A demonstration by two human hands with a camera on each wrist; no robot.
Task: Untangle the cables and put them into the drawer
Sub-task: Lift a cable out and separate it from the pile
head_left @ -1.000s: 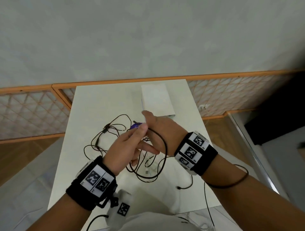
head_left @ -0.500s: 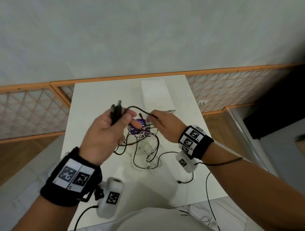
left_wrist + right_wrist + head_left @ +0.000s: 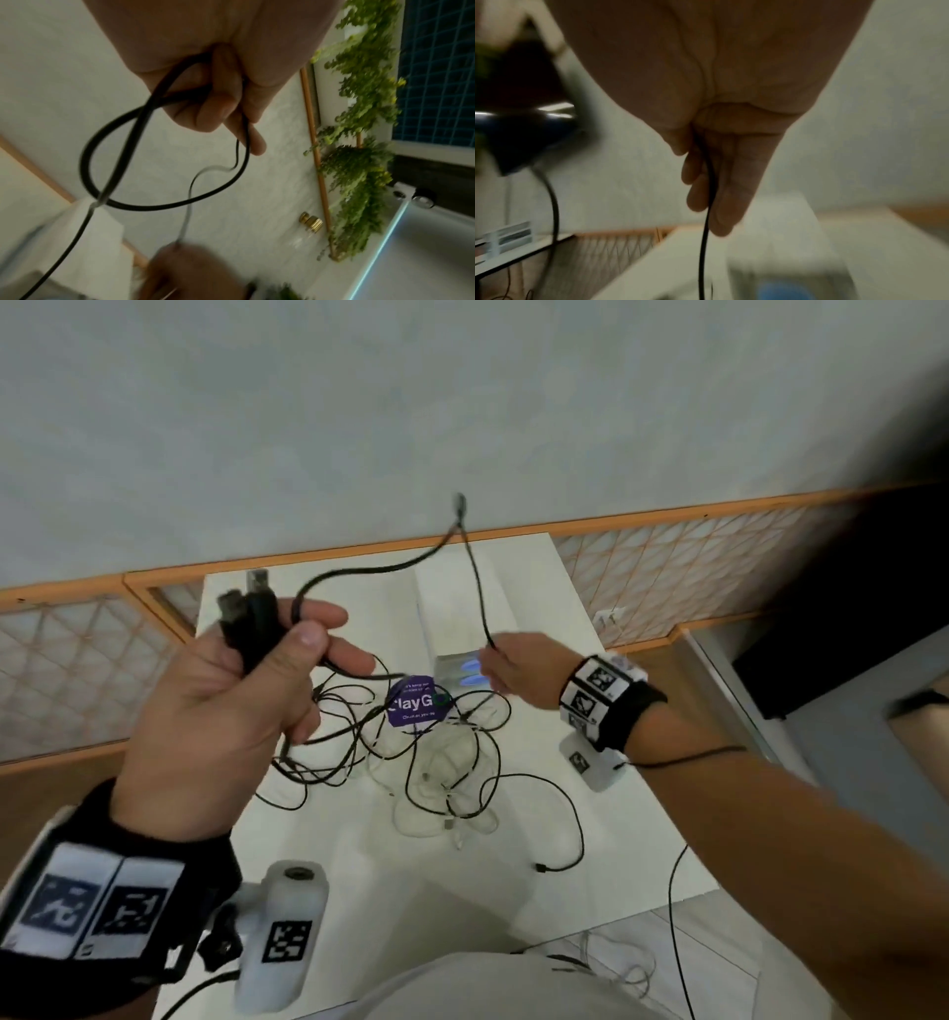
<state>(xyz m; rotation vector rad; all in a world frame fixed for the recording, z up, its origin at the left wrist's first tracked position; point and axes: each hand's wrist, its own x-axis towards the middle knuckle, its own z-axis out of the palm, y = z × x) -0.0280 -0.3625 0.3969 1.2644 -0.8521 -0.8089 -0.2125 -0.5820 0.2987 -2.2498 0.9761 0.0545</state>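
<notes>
A white counter (image 3: 606, 839) stands against a pale wall, seen from above. Near its far edge sits a small white drawer box (image 3: 462, 608); whether its drawer stands out cannot be told. In front of the box, at the counter's middle, lies a loose tangle of thin black and white cables (image 3: 436, 762), with a purple tag (image 3: 418, 701) lying among them.

The left hand (image 3: 231, 695) is raised above the counter's left side. Its fingers and thumb are curled tight around two black plugs (image 3: 249, 618), which stick up from the fist, and around cable lengths that drop to the tangle. The left wrist view shows a black loop passing through these curled fingers (image 3: 221, 105).

The right hand (image 3: 518, 667) is over the near end of the box, pinching one black cable (image 3: 477, 588) between thumb and fingertips. That cable arcs upward from the left hand, peaks in a doubled bend in front of the wall, then runs down into the right hand. In the right wrist view it lies along the fingers (image 3: 726, 182) and hangs below them.

Both wrists wear black bands with printed square markers.
</notes>
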